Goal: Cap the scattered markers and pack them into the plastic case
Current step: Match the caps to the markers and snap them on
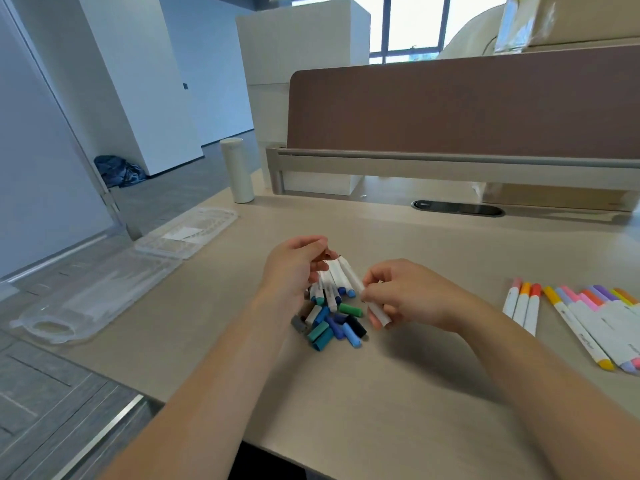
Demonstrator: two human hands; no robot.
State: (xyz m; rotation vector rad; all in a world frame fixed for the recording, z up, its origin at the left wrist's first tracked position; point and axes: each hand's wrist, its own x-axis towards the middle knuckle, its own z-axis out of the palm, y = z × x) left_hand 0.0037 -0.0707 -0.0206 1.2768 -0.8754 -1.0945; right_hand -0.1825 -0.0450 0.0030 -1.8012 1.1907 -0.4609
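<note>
A heap of loose caps (332, 323) in blue, teal, green, grey and black lies mid-desk, with several white marker bodies (330, 282) lying against it. My right hand (408, 296) is shut on one white marker (377, 311), which runs up-left toward my left hand (294, 268). The left hand's fingers are pinched at the marker's far tip; whether they hold a cap is hidden. Capped markers (585, 313) with pink, orange, yellow and lilac caps lie in a row at the right. The clear plastic case (114, 282) lies open at the desk's left edge.
A white cylindrical bottle (237, 170) stands at the back left. A brown partition (464, 109) on a metal rail closes off the desk's far side, with a cable grommet (457, 208) in front of it. The desk edge drops to grey floor on the left.
</note>
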